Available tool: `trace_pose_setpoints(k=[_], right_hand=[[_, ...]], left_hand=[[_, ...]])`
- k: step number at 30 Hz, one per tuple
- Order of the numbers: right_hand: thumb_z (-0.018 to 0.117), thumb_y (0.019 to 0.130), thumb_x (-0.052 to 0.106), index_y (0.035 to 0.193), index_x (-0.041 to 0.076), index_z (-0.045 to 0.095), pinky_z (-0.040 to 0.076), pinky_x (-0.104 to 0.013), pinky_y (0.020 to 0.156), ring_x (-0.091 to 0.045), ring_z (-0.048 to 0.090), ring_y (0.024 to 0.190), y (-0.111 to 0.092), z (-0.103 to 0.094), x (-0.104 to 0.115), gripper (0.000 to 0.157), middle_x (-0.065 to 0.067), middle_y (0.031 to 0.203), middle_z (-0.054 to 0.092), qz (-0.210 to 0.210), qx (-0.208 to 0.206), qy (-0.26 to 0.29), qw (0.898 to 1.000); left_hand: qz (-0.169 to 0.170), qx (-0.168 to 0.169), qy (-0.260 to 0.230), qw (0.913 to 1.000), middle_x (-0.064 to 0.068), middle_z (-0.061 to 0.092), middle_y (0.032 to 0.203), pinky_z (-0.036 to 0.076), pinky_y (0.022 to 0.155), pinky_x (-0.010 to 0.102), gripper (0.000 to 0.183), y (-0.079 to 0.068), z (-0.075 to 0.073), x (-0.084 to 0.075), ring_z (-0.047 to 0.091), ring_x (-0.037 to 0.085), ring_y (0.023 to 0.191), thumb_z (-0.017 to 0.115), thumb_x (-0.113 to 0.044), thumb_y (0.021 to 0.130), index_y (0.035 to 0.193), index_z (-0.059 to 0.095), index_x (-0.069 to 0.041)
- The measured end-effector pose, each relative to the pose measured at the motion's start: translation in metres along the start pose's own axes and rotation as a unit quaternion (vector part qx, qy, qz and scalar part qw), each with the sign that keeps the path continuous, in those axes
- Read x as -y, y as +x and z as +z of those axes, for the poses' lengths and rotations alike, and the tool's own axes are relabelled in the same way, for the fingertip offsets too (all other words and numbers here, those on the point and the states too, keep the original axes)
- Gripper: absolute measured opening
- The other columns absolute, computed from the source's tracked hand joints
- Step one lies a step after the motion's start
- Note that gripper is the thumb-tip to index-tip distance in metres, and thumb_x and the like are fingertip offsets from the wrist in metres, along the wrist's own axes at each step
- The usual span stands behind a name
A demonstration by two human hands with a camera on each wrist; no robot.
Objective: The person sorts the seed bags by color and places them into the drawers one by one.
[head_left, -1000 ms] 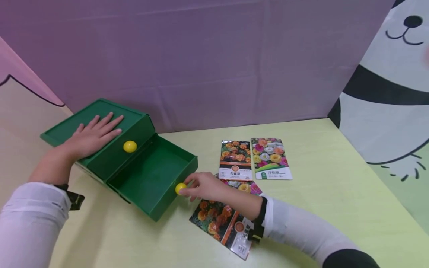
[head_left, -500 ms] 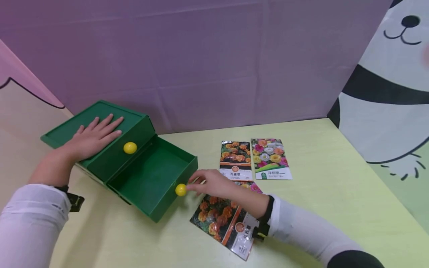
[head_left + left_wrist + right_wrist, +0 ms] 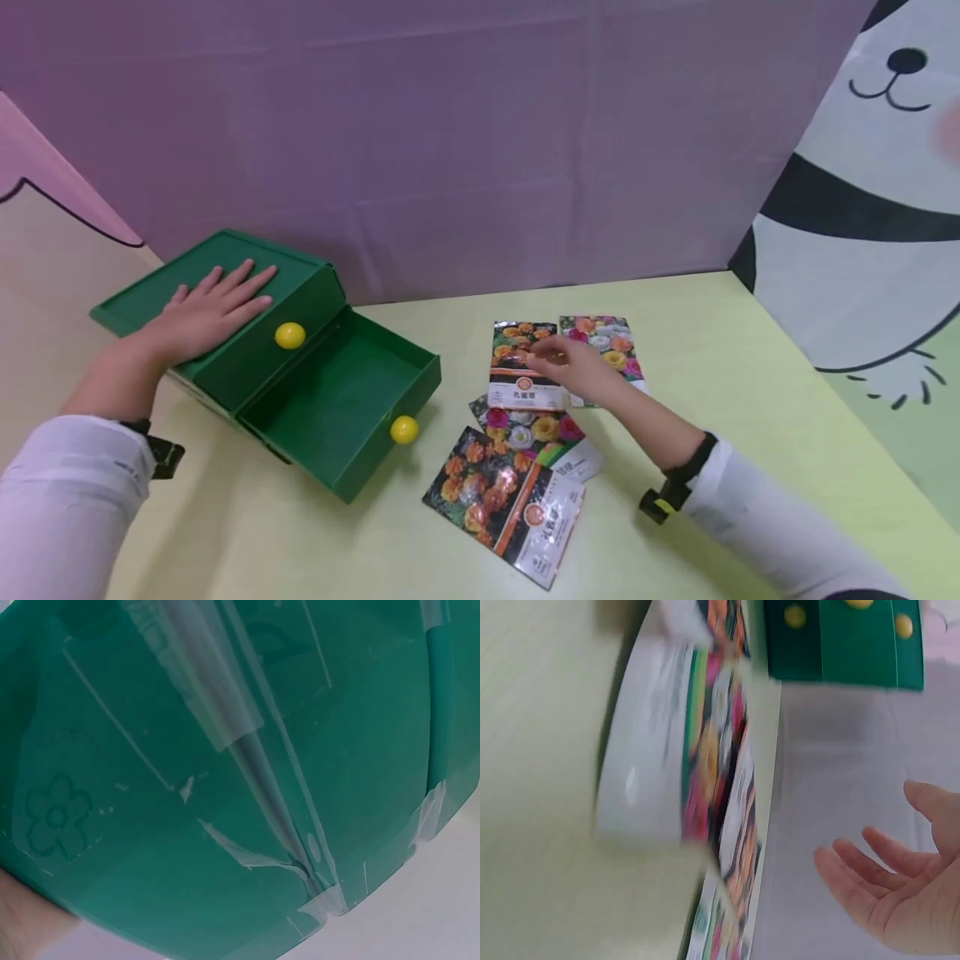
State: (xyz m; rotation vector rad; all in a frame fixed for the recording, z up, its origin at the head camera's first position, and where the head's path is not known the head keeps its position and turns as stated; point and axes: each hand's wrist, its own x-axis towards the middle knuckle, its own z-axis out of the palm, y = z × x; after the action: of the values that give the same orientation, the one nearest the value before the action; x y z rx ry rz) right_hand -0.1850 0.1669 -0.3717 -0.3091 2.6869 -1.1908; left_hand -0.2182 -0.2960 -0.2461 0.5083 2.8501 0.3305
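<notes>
We see the left hand [image 3: 206, 319] flat on the green box [image 3: 251, 358], fingers spread — the right hand [image 3: 579, 369] hovers, fingers apart, above flower packets [image 3: 512, 379].

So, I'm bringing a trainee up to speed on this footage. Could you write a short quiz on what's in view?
1. Multiple choice: what does the left hand rest on? a) the table; b) the top of the green box; c) the other arm's sleeve.
2. True or false: the right hand, seen over the two upper flower packets in the head view, holds nothing.
3. Fill in the blank: the knob on the pulled-out drawer is ____ in colour.

Key: 1 b; 2 true; 3 yellow.
</notes>
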Motion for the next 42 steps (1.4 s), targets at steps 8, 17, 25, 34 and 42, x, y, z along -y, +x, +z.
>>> trace_pose_setpoints(k=[8, 17, 25, 34, 42], right_hand=[[0.05, 0.092, 0.046, 0.135, -0.002, 0.035, 0.037, -0.055, 0.097, -0.042, 0.041, 0.119, -0.002, -0.037, -0.04, 0.067, -0.028, 0.133, 0.043, 0.039, -0.038, -0.077, 0.996], [0.048, 0.093, 0.035, 0.133, -0.016, 0.027, 0.029, -0.058, 0.101, -0.05, 0.029, 0.121, -0.005, -0.067, -0.081, 0.068, -0.04, 0.133, 0.032, 0.107, -0.056, -0.161, 0.98], [0.049, 0.089, 0.05, 0.128, -0.025, 0.021, 0.022, -0.061, 0.103, -0.057, 0.018, 0.122, -0.001, -0.07, -0.111, 0.088, -0.048, 0.133, 0.015, 0.139, -0.026, -0.236, 0.961], [0.046, 0.084, 0.064, 0.13, -0.025, 0.008, 0.014, -0.067, 0.102, -0.059, 0.003, 0.124, -0.001, -0.055, -0.115, 0.107, -0.047, 0.136, 0.002, 0.182, -0.009, -0.237, 0.954], [0.049, 0.082, 0.065, 0.131, -0.024, 0.004, 0.011, -0.067, 0.103, -0.059, -0.001, 0.124, -0.001, -0.049, -0.119, 0.111, -0.047, 0.136, -0.003, 0.189, -0.011, -0.233, 0.954]], left_hand=[[0.002, -0.004, -0.002, 1.0, 0.008, -0.018, 0.151, -0.014, 0.097, 0.07, 0.06, -0.003, 0.001, 0.002, -0.022, 0.039, 0.131, 0.021, -0.053, 0.097, 0.145, -0.009, -0.032], [0.0, -0.001, 0.002, 1.0, 0.007, -0.019, 0.151, -0.013, 0.097, 0.07, 0.061, 0.001, 0.0, 0.001, -0.023, 0.039, 0.131, 0.02, -0.055, 0.097, 0.145, -0.009, -0.032], [0.004, -0.003, -0.001, 1.0, 0.008, -0.018, 0.151, -0.014, 0.097, 0.07, 0.06, -0.001, 0.0, 0.0, -0.022, 0.039, 0.131, 0.021, -0.053, 0.097, 0.145, -0.009, -0.032], [-0.001, -0.002, 0.004, 1.0, 0.008, -0.018, 0.152, -0.013, 0.097, 0.07, 0.061, 0.0, 0.0, 0.0, -0.023, 0.039, 0.13, 0.02, -0.055, 0.097, 0.145, -0.01, -0.032], [-0.001, -0.003, 0.004, 1.0, 0.008, -0.018, 0.152, -0.013, 0.097, 0.07, 0.061, -0.001, 0.0, 0.0, -0.022, 0.039, 0.131, 0.02, -0.055, 0.097, 0.145, -0.01, -0.033]])
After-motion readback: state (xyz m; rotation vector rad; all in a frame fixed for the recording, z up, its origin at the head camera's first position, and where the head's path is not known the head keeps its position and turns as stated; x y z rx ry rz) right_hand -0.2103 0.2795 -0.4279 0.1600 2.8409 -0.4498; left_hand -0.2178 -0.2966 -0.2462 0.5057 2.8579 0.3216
